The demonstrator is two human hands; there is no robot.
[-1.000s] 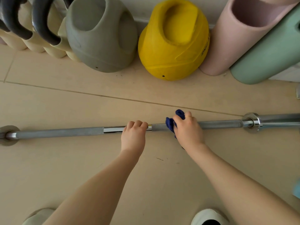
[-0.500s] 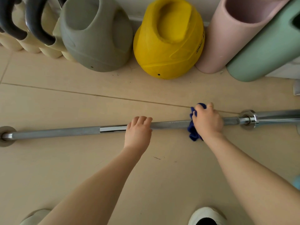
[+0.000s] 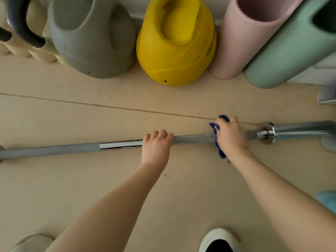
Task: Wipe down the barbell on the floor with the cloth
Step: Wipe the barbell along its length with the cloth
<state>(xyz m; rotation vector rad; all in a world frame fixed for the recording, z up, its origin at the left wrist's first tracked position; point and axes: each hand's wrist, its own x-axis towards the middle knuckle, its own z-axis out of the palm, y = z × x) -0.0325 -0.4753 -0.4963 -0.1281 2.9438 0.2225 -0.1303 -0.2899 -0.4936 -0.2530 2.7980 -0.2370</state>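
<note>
While your right hand (image 3: 231, 137) works near the collar (image 3: 266, 132) at 3 o'clock, its fingers curl over the barbell (image 3: 192, 138) with the blue cloth (image 3: 217, 140) bunched and pinched between palm and shaft. Left hand (image 3: 156, 146): fingers pressed together and curled over the bar at centre, steadying it. Barbell lies on the floor (image 3: 91, 179), running 9 to 3 o'clock, below the yellow kettlebell (image 3: 174, 51) at 12.

Progress, by my reading: the right stretch is nearly covered; the sleeve beyond the collar and the whole left half look untouched by this pass.

Change: half a second back your cloth hand sat closer to centre; it has slid toward 3 o'clock. Left hand unmoved.
</note>
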